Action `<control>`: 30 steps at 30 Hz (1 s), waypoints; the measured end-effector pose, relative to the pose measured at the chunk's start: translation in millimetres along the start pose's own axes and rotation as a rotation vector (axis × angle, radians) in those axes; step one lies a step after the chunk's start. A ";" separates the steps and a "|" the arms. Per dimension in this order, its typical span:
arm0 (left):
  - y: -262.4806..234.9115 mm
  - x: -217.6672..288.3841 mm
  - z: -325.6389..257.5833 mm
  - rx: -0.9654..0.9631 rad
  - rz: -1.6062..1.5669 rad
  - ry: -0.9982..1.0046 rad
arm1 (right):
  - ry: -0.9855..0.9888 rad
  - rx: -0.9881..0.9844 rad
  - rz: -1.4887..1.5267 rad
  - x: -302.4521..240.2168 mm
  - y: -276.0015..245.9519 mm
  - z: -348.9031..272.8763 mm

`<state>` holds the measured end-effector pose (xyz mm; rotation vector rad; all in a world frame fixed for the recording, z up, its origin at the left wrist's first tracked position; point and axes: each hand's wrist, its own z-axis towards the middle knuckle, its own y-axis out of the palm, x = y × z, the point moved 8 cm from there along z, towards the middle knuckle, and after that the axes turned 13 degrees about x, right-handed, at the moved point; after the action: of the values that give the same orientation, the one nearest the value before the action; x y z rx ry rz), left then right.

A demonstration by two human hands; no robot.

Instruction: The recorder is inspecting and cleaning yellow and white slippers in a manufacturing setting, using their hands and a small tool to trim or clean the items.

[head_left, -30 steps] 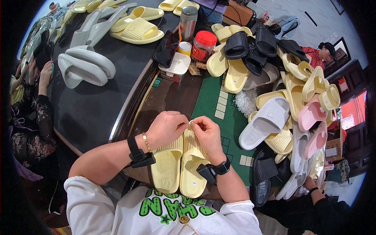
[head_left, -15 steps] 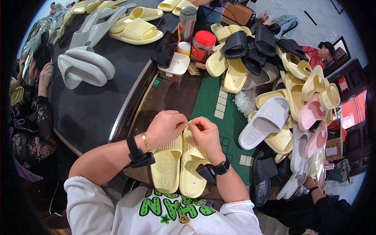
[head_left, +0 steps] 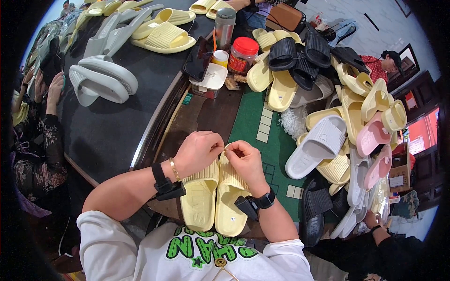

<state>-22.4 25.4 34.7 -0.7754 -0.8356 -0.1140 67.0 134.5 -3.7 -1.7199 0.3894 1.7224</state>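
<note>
A pair of pale yellow slide sandals lies side by side close to my body, soles down. The left sandal (head_left: 197,208) and the right sandal (head_left: 229,206) point away from me. Over their toe ends, my left hand (head_left: 199,151) is closed in a pinch. My right hand (head_left: 247,164) pinches too, its fingertips almost meeting those of the left. Whatever small thing sits between the fingertips is too fine to name. Both wrists carry black straps with dark box-like devices, and the right forearm passes beside the right sandal.
At right rises a heap of yellow, black, grey and pink slides (head_left: 323,140), beside a clump of thin white plastic strands (head_left: 293,122). Ahead stand a red-lidded jar (head_left: 243,54), a steel flask (head_left: 224,28) and a white-lidded box (head_left: 209,79). Grey slides (head_left: 103,79) rest on the black table.
My fingertips have shifted only slightly above the sandals. At the far left, another person's hands have moved a little.
</note>
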 end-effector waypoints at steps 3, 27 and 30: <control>-0.4 3.3 -0.7 -0.026 -0.018 0.039 | 0.037 0.006 0.017 5.3 1.1 0.1; -2.2 1.9 2.1 -0.025 -0.051 -0.024 | -0.025 0.022 -0.008 -4.2 -1.5 -0.8; -0.6 4.0 1.0 -0.054 -0.057 0.012 | -0.011 0.005 -0.019 -2.9 -0.9 -1.0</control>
<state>-20.5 26.4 38.3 -0.8010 -0.8463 -0.1926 68.2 133.8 -0.8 -1.7041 0.3709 1.7149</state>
